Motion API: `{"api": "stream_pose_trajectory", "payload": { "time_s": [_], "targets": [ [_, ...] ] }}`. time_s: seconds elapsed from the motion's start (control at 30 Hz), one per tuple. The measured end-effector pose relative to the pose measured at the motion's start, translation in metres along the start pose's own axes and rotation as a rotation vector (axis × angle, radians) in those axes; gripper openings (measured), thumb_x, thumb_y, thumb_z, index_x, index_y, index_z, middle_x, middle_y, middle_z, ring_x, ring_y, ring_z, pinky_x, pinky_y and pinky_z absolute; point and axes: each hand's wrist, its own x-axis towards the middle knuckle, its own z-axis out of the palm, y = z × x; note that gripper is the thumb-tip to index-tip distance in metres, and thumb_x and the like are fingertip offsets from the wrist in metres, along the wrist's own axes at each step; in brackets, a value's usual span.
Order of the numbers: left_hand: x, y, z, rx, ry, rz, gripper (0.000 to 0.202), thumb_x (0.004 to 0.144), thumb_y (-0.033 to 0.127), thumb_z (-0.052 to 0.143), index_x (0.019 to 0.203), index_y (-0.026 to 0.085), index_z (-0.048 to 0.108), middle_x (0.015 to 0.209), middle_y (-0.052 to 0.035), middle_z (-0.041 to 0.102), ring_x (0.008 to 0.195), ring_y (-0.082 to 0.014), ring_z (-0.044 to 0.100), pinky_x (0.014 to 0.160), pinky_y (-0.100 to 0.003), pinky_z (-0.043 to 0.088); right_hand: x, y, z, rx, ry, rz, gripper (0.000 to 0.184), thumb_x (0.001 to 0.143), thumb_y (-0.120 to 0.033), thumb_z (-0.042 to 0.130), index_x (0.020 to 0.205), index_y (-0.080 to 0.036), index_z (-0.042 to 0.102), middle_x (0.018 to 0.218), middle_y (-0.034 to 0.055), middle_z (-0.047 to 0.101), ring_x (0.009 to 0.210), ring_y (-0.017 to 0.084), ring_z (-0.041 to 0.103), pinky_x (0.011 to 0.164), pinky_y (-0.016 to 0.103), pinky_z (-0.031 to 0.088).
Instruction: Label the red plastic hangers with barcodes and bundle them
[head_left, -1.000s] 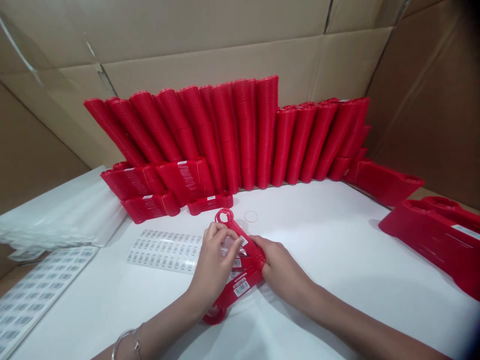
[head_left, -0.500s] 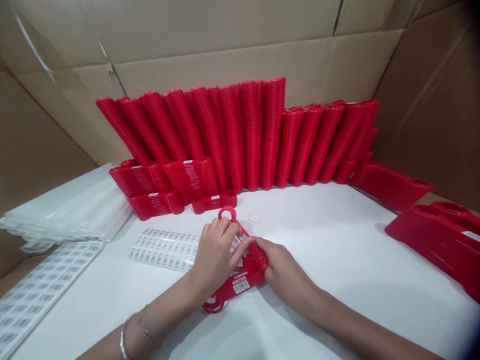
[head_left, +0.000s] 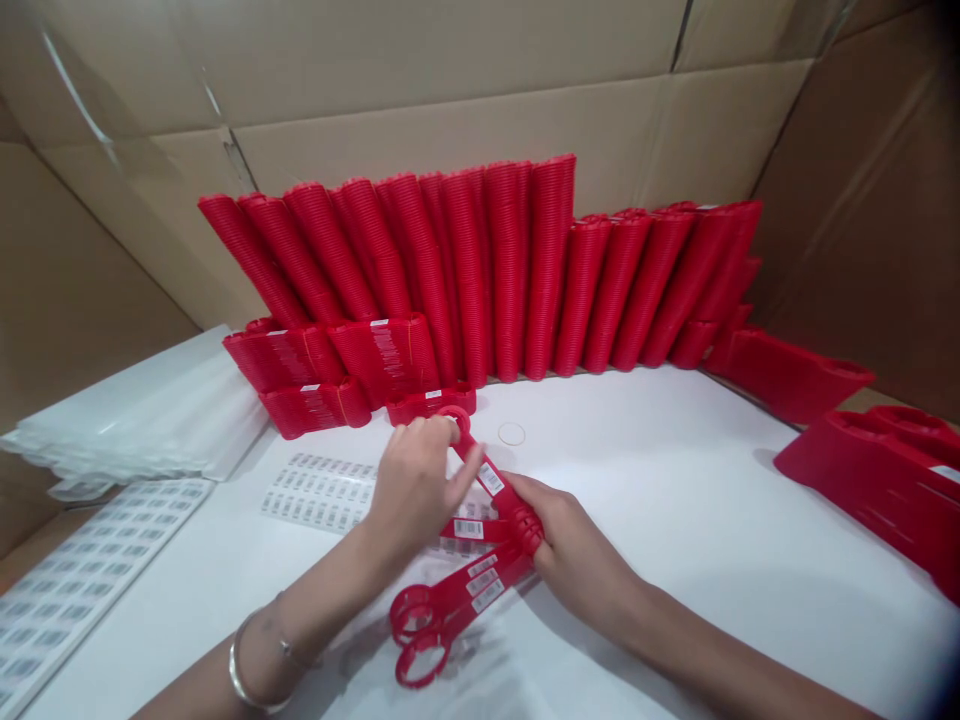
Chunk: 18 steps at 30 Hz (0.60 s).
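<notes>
My right hand (head_left: 577, 535) grips several flat red plastic pieces (head_left: 454, 592) by their right end, fanned out above the table. Each has an open ring at its far end, and white barcode labels show on them. My left hand (head_left: 412, 475) has its fingers curled at the ring of the topmost red piece (head_left: 474, 450), with the thumb sticking out along it. Another labelled piece (head_left: 495, 530) runs leftward behind that hand, its end hidden. Below the left hand, a sheet of barcode labels (head_left: 322, 490) lies partly covered.
Tall stacks of red pieces (head_left: 427, 270) lean against a cardboard wall (head_left: 450, 90). Shorter banded bundles (head_left: 382, 355) stand before them, with more red stacks (head_left: 862, 480) at right. Clear plastic bags (head_left: 150, 400), a label sheet pile (head_left: 97, 580) and a rubber band (head_left: 511, 433) lie about.
The red pieces have spread wider, with the lower rings swinging down and more labels showing. My left hand has shifted up and left along the top piece.
</notes>
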Motion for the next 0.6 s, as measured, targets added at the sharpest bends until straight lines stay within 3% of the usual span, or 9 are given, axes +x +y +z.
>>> {"api": "stream_pose_trajectory", "payload": {
  "time_s": [0.13, 0.3, 0.43, 0.6],
  "targets": [
    [0.005, -0.011, -0.006, -0.050, 0.001, -0.071, 0.017, 0.081, 0.032, 0.050, 0.080, 0.016, 0.046, 0.068, -0.0006, 0.046, 0.062, -0.0143, 0.043, 0.059, -0.028, 0.036, -0.001, -0.001, 0.000, 0.025, -0.028, 0.009, 0.044, 0.073, -0.002, 0.041, 0.107, -0.025, 0.056, 0.100, 0.0028, 0.063, 0.084, 0.017, 0.058, 0.071, 0.030, 0.047],
    [0.004, -0.004, -0.009, -0.276, -0.143, -0.237, 0.034, 0.080, 0.037, 0.052, 0.108, 0.020, 0.042, 0.093, -0.0040, 0.046, 0.073, -0.0141, 0.049, 0.061, -0.026, 0.043, 0.002, 0.005, -0.003, 0.020, 0.005, 0.030, 0.053, 0.071, 0.001, 0.039, 0.114, -0.026, 0.053, 0.105, 0.0028, 0.061, 0.090, 0.018, 0.058, 0.073, 0.030, 0.048],
    [0.003, 0.007, -0.012, -0.273, -0.268, -0.316, 0.049, 0.077, 0.043, 0.053, 0.118, 0.022, 0.036, 0.103, -0.0060, 0.045, 0.083, -0.0190, 0.051, 0.067, -0.033, 0.046, 0.004, 0.007, -0.005, 0.013, 0.051, 0.041, 0.055, 0.069, 0.002, 0.038, 0.114, -0.025, 0.053, 0.106, 0.0034, 0.061, 0.090, 0.018, 0.057, 0.074, 0.031, 0.048],
    [0.000, 0.012, -0.013, -0.255, -0.289, -0.311, 0.054, 0.077, 0.047, 0.050, 0.123, 0.023, 0.033, 0.107, -0.0081, 0.045, 0.092, -0.0237, 0.049, 0.077, -0.041, 0.043, 0.003, 0.004, -0.004, 0.012, 0.055, 0.034, 0.058, 0.067, 0.003, 0.038, 0.115, -0.027, 0.052, 0.106, 0.0024, 0.061, 0.088, 0.016, 0.058, 0.073, 0.029, 0.047]
  ]
}}
